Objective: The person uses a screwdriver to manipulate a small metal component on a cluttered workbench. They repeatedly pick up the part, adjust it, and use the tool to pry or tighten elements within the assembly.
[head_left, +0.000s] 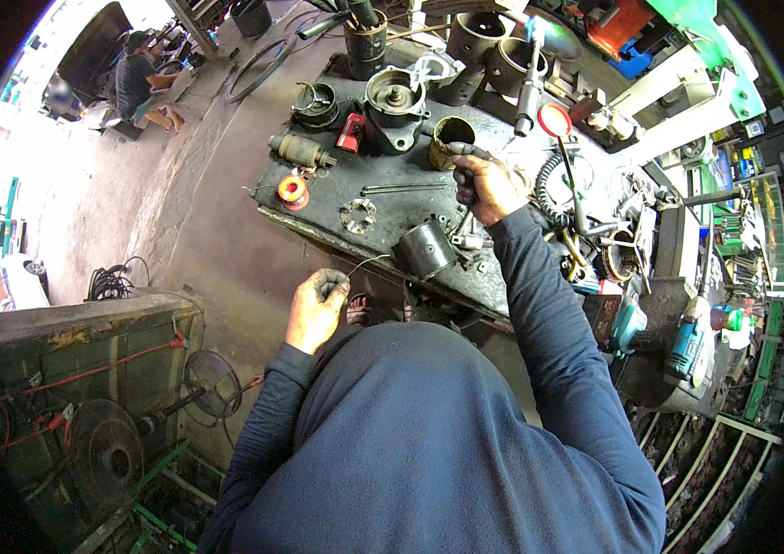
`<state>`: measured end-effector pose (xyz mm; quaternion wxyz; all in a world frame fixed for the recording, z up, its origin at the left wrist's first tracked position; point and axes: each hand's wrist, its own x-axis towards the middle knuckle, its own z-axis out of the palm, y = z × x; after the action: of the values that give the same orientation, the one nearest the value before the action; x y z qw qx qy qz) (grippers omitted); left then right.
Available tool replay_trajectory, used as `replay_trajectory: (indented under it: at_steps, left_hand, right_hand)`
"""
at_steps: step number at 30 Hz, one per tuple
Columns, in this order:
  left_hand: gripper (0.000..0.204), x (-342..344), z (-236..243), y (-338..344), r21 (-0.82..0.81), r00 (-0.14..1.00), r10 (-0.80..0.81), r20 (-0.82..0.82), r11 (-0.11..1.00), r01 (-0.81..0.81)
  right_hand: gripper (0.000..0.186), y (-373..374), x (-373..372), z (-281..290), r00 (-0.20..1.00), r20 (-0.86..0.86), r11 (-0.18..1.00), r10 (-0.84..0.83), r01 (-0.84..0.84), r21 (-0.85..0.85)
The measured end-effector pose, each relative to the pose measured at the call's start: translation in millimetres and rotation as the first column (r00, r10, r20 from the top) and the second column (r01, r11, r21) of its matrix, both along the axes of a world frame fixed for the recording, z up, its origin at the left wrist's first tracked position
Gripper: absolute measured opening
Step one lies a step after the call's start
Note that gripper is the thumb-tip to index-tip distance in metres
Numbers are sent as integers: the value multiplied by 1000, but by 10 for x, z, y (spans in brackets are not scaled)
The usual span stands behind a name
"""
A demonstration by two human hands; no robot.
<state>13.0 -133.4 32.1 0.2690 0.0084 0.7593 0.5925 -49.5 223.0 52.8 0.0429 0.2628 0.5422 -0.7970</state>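
My left hand [316,310] is off the table's near edge, its thumb and fingertips pinched on a thin dark wire [370,259]. The wire curves up toward a black metal cylinder [425,248], which lies on its side at that edge; I cannot tell whether they are joined. Blackened and curled closed, the fingers of my right hand [486,185] are at the rim of a grimy tin can [453,132]. Whatever they hold, if anything, is hidden. Left of this hand lie two thin rods [404,188] and a ring-shaped part with segments [358,216].
On the dark worktable [318,198] are a round motor housing [396,98], a red box [350,132], a solder spool [293,190] and a greenish cylindrical part [301,150]. A teal power tool [687,342] lies at right. Another person [138,83] sits far left.
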Motion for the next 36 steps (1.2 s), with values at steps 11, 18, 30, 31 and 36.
replay_trajectory:
  at_steps: [11, 18, 30, 31, 36]
  left_hand:
    - [11, -95, 14, 184, 61, 999, 0, -42, 998, 3]
    - [16, -145, 92, 331, 23, 996, 92, 17, 995, -92]
    - [18, -149, 205, 589, -80, 995, -41, -90, 996, 34]
    - [18, -138, 215, 601, -86, 994, -44, -98, 996, 35]
    - [17, -96, 139, 520, -85, 995, -25, -100, 996, 17]
  right_hand:
    - [37, 91, 816, -52, 965, -260, 840, 12, -151, -521]
    - [44, -310, 2063, -113, 976, 50, 873, 211, -211, 440]
    - [54, -849, 2137, -555, 910, 159, 325, 384, -294, 899]
    - [52, -856, 2124, -590, 918, 121, 322, 379, -253, 912]
    - [42, -836, 2015, -654, 903, 188, 272, 386, -306, 912]
